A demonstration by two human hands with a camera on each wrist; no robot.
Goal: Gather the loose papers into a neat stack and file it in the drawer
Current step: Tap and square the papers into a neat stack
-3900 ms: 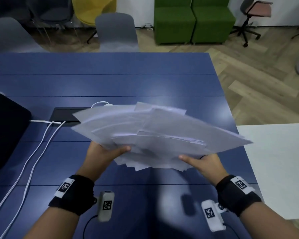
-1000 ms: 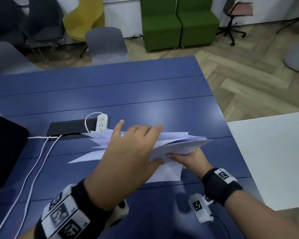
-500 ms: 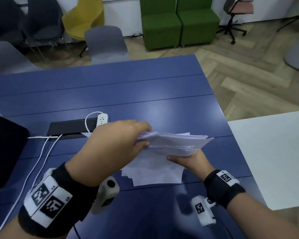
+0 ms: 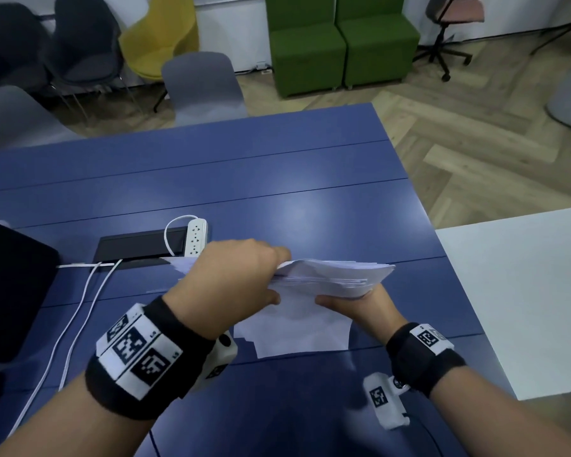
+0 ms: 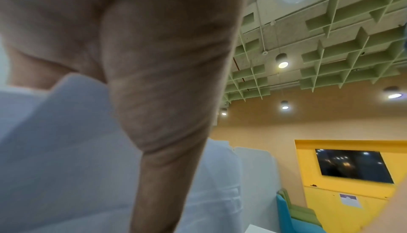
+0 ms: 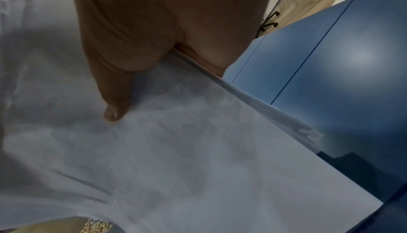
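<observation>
A stack of white papers [image 4: 335, 278] is held above the blue table [image 4: 277, 192], its sheets bunched with uneven edges. My left hand [image 4: 234, 282] grips the stack's left end, fingers over the top and thumb beneath. My right hand [image 4: 356, 306] holds the stack from below at its near right side, thumb lying along the front sheet [image 6: 114, 111]. The lower sheets [image 4: 294, 331] hang down towards the table. In the left wrist view the thumb [image 5: 167, 114] lies against the papers [image 5: 66, 167]. No drawer is in view.
A white power strip [image 4: 196, 235] and a black cable tray [image 4: 139, 247] sit behind the papers, with white cables [image 4: 80, 308] running to the near left. A black object [image 4: 10, 291] lies at the left edge. A white table [image 4: 524, 291] adjoins on the right. Chairs stand beyond.
The fanned papers have been drawn together into a tighter stack. My left hand went from lying flat on top to gripping the left end. The right hand has kept its hold underneath.
</observation>
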